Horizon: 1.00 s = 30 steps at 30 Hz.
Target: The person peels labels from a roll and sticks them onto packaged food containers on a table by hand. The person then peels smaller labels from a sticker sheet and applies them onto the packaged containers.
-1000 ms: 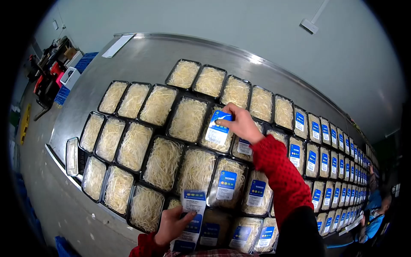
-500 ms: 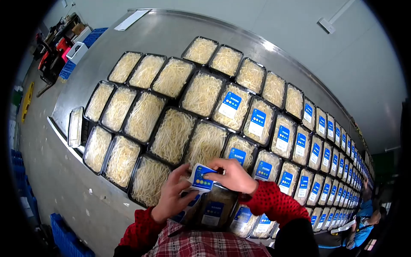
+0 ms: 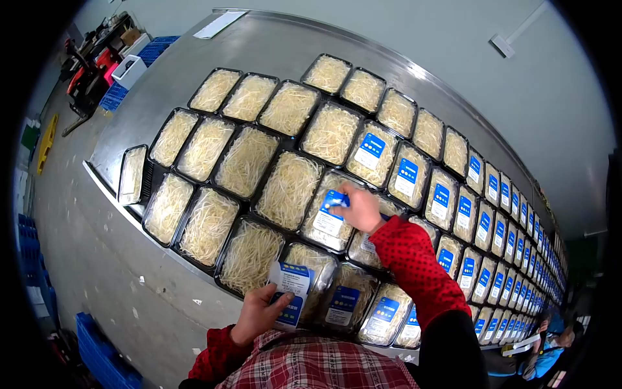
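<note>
My left hand (image 3: 260,314), near the table's front edge, pinches a strip of blue-and-white labels (image 3: 291,288) between thumb and fingers. Beyond it, my right hand (image 3: 357,207) reaches over a film-wrapped black tray of bean sprouts (image 3: 317,228). Its thumb and fingers are closed at the top of a blue-and-white label (image 3: 328,219), which lies against that tray's film. My right forearm partly covers the neighbouring trays. Unlabelled trays of bean sprouts (image 3: 289,190) stand to the left, while labelled ones (image 3: 407,174) run in rows to the right.
A steel table (image 3: 170,71) carries the trays. One small tray (image 3: 133,174) stands tilted at the left edge. Blue plastic crates (image 3: 103,353) sit on the floor, and a pallet jack (image 3: 81,91) is at the far left. A person in blue (image 3: 547,353) is at the lower right.
My right hand has moved away from the left, forward onto a tray, with a label now on it. My left hand has lowered slightly with the label strip. The view has shifted.
</note>
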Each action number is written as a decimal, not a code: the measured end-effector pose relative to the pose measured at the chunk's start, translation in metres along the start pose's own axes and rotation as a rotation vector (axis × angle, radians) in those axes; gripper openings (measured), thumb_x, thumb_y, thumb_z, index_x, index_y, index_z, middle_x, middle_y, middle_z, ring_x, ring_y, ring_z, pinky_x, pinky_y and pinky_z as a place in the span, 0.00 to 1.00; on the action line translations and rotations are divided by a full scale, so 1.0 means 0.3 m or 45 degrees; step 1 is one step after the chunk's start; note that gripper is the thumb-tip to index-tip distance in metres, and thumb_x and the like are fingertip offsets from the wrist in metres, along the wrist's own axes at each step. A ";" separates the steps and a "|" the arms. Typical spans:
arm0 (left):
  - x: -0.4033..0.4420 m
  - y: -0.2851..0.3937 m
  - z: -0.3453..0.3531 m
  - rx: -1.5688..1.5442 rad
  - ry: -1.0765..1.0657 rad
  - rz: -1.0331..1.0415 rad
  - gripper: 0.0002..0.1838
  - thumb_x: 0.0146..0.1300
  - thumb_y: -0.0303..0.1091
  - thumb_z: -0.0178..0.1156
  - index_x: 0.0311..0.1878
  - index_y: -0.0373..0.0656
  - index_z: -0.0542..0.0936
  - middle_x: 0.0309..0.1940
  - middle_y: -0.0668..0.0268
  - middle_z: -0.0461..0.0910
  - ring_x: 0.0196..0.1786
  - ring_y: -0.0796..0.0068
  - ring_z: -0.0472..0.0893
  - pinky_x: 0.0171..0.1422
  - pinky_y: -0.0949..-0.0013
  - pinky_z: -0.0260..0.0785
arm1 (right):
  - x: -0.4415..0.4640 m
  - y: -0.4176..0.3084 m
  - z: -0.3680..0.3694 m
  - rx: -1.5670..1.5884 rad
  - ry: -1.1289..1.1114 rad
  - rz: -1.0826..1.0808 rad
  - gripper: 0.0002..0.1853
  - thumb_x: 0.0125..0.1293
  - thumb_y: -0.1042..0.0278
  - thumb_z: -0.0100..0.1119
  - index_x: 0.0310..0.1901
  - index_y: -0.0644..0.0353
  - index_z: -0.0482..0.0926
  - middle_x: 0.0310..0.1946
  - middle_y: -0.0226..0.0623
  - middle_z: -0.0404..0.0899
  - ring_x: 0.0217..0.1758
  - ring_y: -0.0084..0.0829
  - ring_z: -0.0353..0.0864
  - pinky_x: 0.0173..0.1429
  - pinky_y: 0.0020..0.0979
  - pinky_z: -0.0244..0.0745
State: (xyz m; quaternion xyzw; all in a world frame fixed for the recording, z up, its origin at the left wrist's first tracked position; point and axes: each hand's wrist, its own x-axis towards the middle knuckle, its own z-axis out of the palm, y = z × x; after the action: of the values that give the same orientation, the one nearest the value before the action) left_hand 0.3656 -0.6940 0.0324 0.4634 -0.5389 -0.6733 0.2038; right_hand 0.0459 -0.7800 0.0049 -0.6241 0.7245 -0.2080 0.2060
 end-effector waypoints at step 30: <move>-0.041 0.005 -0.265 0.579 0.091 0.929 0.12 0.59 0.29 0.68 0.47 0.40 0.84 0.51 0.56 0.80 0.46 0.64 0.83 0.49 0.64 0.75 | -0.323 -0.575 0.140 0.657 -0.543 -0.257 0.12 0.58 0.72 0.71 0.44 0.62 0.82 0.32 0.39 0.84 0.35 0.30 0.85 0.39 0.30 0.78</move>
State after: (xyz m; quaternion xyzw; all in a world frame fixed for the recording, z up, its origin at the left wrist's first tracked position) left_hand 0.4383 -0.7277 0.0394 0.2986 -0.7947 -0.4047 0.3400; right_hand 0.2237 -0.7091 0.0703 -0.6492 0.5234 -0.2685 0.4822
